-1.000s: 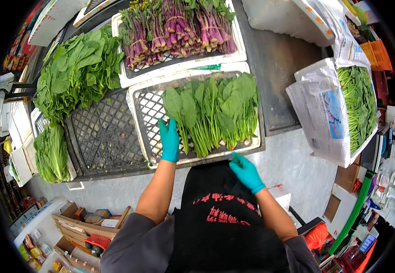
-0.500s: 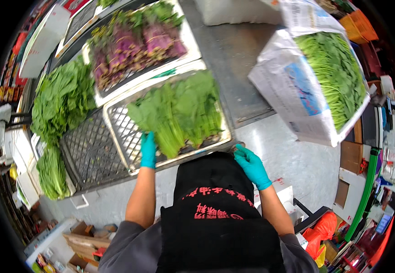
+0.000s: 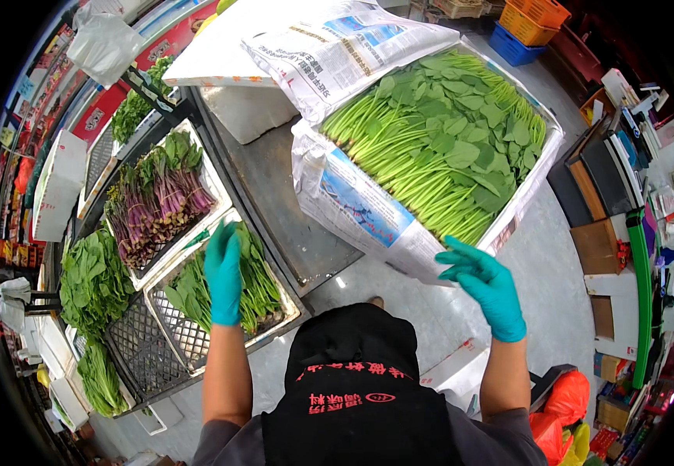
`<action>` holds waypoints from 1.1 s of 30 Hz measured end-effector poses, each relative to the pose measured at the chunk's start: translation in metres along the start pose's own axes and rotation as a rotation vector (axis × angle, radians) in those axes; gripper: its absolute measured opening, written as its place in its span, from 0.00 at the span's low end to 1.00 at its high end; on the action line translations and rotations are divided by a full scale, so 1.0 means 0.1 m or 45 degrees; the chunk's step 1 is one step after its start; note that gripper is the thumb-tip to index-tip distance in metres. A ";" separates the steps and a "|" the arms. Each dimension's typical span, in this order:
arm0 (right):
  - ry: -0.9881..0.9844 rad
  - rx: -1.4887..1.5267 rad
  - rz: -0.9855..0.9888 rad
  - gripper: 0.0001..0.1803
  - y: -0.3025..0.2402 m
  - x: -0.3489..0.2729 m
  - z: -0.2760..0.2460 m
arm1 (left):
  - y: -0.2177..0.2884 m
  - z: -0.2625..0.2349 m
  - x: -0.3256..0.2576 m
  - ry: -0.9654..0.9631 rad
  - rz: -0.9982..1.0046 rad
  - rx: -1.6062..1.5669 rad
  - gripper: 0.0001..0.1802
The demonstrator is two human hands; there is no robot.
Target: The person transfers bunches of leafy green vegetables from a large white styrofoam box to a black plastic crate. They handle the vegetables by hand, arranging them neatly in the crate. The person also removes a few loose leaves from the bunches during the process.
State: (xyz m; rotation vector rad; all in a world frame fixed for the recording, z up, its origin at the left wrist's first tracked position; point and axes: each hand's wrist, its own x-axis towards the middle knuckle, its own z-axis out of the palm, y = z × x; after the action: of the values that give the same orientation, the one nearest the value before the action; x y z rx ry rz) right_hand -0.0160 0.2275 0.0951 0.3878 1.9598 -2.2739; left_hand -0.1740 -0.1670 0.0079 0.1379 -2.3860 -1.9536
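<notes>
My left hand [image 3: 224,276], in a teal glove, is raised with fingers extended in front of the crate of leafy greens [image 3: 255,272], holding nothing that I can see. Close to the near corner of a box lined with newspaper [image 3: 368,213], my right hand [image 3: 488,291], gloved alike, has its fingers apart and holds nothing. Whether it touches the box's rim cannot be told. Rows of long-stemmed leafy greens [image 3: 446,132] fill this box, with stems toward its near left side. A printed paper flap [image 3: 345,54] is folded back at its far left edge.
Purple-stemmed vegetable bunches [image 3: 162,194] lie in a white tray beyond the crate. More leafy greens [image 3: 96,279] are piled at the left beside a black grid shelf [image 3: 143,342]. Orange bags [image 3: 566,400] stand at the lower right, stacked baskets [image 3: 531,23] at the far right.
My body has turned right toward the paper-lined box, which now appears larger and nearer. My left hand has lifted off the crate of greens; the right has reached up toward the box and spread its fingers.
</notes>
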 end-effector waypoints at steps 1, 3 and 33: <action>0.072 -0.090 -0.044 0.29 0.00 0.07 -0.06 | 0.23 0.26 0.14 -0.122 0.037 0.021 0.27; 0.219 -0.277 -0.136 0.30 -0.07 0.27 -0.12 | 0.60 0.71 0.45 -0.329 0.115 0.080 0.26; 0.138 0.813 0.548 0.35 -0.02 2.22 0.65 | 0.98 2.62 1.93 -0.902 0.021 1.611 0.50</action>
State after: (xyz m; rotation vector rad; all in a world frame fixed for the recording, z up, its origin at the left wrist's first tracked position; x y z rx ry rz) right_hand -0.2378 0.1811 0.0460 0.9014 0.9865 -2.5372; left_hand -0.3955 0.0877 0.0492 -0.6092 -3.5944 -0.1528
